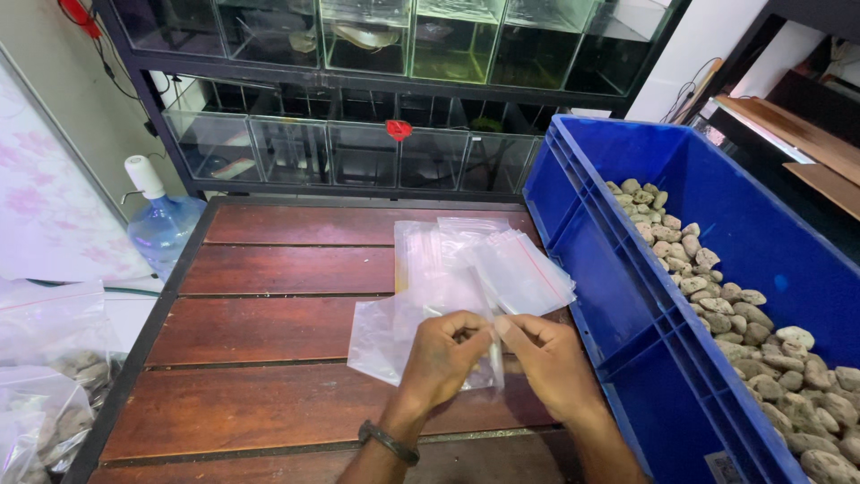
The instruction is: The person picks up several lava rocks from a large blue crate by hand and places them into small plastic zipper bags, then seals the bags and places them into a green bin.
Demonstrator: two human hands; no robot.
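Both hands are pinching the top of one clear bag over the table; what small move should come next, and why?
Probably pull the bag's mouth open. The left hand and right hand both pinch its top edge, it looks flat and empty, and the stones lie close by in the blue crate on the right.

Clear bags (475, 269), red-brown plank table (278, 269), blue crate (627, 296), grey-beige stones (770, 358)

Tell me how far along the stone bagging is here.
Done: filled bags of stones lie at the left edge. In hand: the left hand and right hand both pinch one clear zip bag, still without stones. Left: a pile of unfilled bags on the wooden table and many stones in the blue crate.
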